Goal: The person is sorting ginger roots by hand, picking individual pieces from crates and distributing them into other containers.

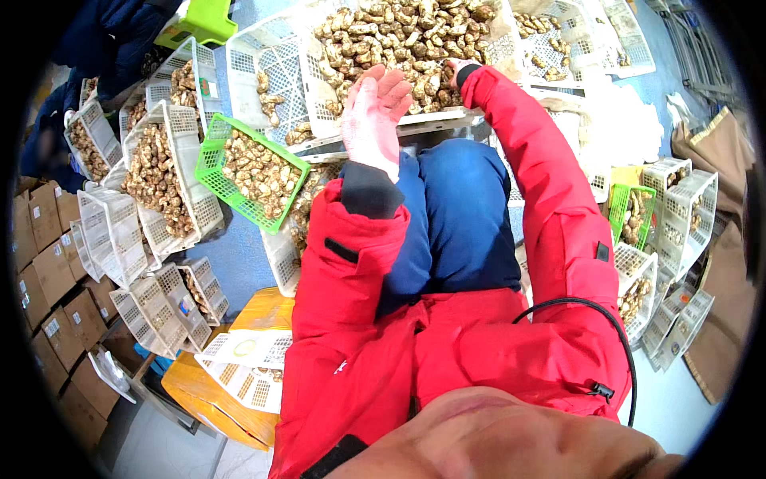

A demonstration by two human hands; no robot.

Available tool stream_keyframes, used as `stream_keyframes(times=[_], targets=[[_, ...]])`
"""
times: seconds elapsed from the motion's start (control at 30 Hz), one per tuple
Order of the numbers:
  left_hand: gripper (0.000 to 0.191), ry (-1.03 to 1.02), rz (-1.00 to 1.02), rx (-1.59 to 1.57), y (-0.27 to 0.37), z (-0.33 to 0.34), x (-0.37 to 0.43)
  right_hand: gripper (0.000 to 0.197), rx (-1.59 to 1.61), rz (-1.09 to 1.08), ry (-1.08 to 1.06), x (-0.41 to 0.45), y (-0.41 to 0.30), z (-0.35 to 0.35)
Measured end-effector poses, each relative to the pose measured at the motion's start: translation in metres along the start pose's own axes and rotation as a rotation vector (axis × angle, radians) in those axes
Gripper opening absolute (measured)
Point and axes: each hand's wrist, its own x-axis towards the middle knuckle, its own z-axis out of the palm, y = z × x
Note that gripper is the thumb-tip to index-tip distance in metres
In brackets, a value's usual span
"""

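A large white plastic crate [507,45] full of brown and cream mushrooms [413,30], which look like matsutake, stands in front of my knees. My left hand [377,114], in a pale glove, is raised over the crate's near left part, palm up, fingers apart, with nothing in it. My right hand [458,67] reaches in among the mushrooms at the near right side; its fingers are partly hidden by the sleeve cuff and the mushrooms, so its grip does not show.
White crates [239,72] with a few mushrooms flank the large one. A green basket [209,152] of mushrooms lies left of my knees. More crates [170,179] are stacked left and right [688,197]. Cardboard boxes [57,269] stand far left, near another person in dark clothes [45,138].
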Motion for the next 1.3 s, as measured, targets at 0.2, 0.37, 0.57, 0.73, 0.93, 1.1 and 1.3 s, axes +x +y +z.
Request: stream_keyframes(times=[0.2, 0.37, 0.57, 0.73, 0.93, 1.1, 1.3], targets=[[0.033, -0.029, -0.027, 0.024, -0.002, 0.001, 0.003, 0.052, 0.571, -0.002, 0.060, -0.014, 0.009, -0.004], [0.033, -0.034, 0.005, 0.031, 0.002, -0.012, 0.006, 0.066, 1.901, -0.300, -0.182, -0.086, 0.007, -0.047], [0.032, -0.040, 0.033, 0.091, -0.002, -0.009, 0.013, 0.066, 1.944, -0.509, 0.099, -0.131, -0.019, -0.078], [0.032, -0.035, 0.081, 0.049, -0.006, -0.011, 0.017, 0.062, 1.736, -0.477, 0.185, -0.145, 0.023, -0.077], [0.030, -0.030, 0.075, 0.010, -0.002, -0.018, 0.018, 0.055, 1.413, -0.069, 0.224, -0.197, 0.130, -0.014], [0.031, -0.077, 0.073, -0.056, 0.004, -0.020, 0.009, 0.051, 0.372, 0.324, 0.401, -0.170, 0.114, -0.035], [0.030, -0.001, 0.030, -0.036, 0.000, -0.001, 0.001, 0.035, -0.192, -0.234, 0.275, -0.020, -0.037, -0.066]])
